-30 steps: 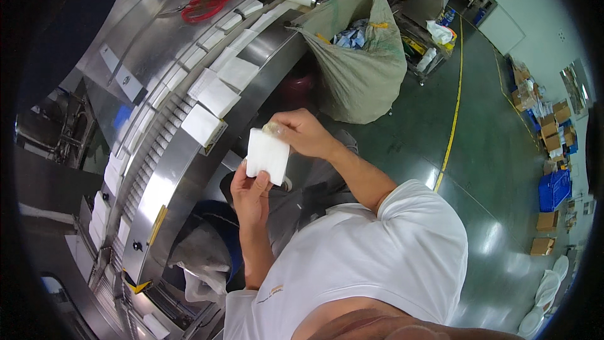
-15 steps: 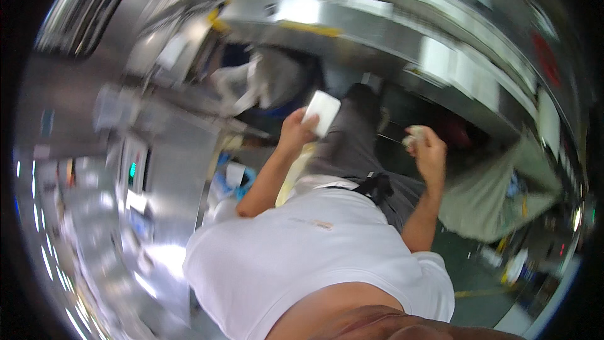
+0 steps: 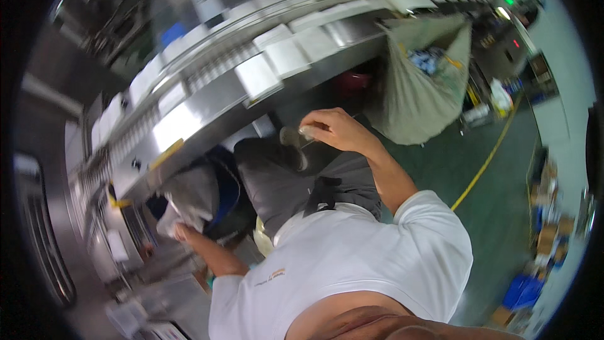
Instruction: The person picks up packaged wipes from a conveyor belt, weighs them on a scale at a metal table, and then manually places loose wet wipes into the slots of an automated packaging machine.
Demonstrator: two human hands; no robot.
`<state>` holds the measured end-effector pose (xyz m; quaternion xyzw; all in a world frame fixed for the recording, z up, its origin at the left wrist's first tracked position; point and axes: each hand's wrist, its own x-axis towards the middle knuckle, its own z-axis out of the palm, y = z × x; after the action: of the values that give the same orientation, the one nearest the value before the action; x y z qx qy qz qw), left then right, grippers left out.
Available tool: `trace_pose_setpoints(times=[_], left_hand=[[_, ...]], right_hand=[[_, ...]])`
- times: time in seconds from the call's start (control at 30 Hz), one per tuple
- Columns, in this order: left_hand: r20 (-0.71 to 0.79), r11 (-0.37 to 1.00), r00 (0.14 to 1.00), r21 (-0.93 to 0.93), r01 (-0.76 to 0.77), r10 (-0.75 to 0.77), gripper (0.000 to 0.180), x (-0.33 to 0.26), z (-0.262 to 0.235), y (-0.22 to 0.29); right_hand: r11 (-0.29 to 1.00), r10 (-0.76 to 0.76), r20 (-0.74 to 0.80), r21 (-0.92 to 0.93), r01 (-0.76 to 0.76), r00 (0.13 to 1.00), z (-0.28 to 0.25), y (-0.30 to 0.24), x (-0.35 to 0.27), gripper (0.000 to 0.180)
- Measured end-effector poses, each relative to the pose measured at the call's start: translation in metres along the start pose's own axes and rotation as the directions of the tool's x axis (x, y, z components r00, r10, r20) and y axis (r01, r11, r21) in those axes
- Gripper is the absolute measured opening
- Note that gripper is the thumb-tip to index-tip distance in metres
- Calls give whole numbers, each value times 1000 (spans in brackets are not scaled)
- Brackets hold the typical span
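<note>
My right hand [image 3: 340, 130] is in front of my legs, fingers bent together around a small crumpled whitish piece [image 3: 307, 131], perhaps cloth. Below the metal bench on the left, my left hand [image 3: 182, 232] reaches to the edge of a pale plastic bag [image 3: 192, 192] that lines a dark blue bin [image 3: 228, 182]. Its fingers are small and blurred against the bag's white edge, so their grip is hidden. White flat boxes [image 3: 258, 77] stand along the bench ledge, beyond both hands.
A roller conveyor [image 3: 214, 66] runs behind the metal bench [image 3: 207, 110], with more white boxes on it. To the right hangs a large beige sack [image 3: 418, 104] with scraps inside. A yellow line [image 3: 494, 154] crosses the green floor; cartons and a blue crate [image 3: 522, 291] stand farther right.
My view has swung to the right. My left hand has moved out to the bagged bin, and the white block it held no longer shows. My right hand has come inward, still with the whitish piece.
</note>
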<state>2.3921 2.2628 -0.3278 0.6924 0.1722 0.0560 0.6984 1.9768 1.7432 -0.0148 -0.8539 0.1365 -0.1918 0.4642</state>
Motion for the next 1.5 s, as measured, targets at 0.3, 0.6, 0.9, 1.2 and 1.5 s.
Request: trace_pose_setpoints(times=[0.3,0.6,0.9,1.2,1.5], left_hand=[[526,264,849,827,-496,-55,79,-34,59,-21],[611,191,791,772,-607,46,47,-75,61,66],[733,276,461,370,-887,499,45,-195,150,157],[831,203,-205,-351,-914,517,66,-400,266,294],[859,-128,-339,-315,-941,384,84,-413,368,296]], right_hand=[[1000,-10,-525,-24,-3,851,-51,-4,-26,17],[806,-323,-460,-592,-14,827,-71,28,-1,53],[630,-291,-142,-772,78,946,-101,50,55,91],[501,-369,158,-796,340,916,-120,93,85,68],[361,-356,22,-919,159,934,-172,111,31,55]])
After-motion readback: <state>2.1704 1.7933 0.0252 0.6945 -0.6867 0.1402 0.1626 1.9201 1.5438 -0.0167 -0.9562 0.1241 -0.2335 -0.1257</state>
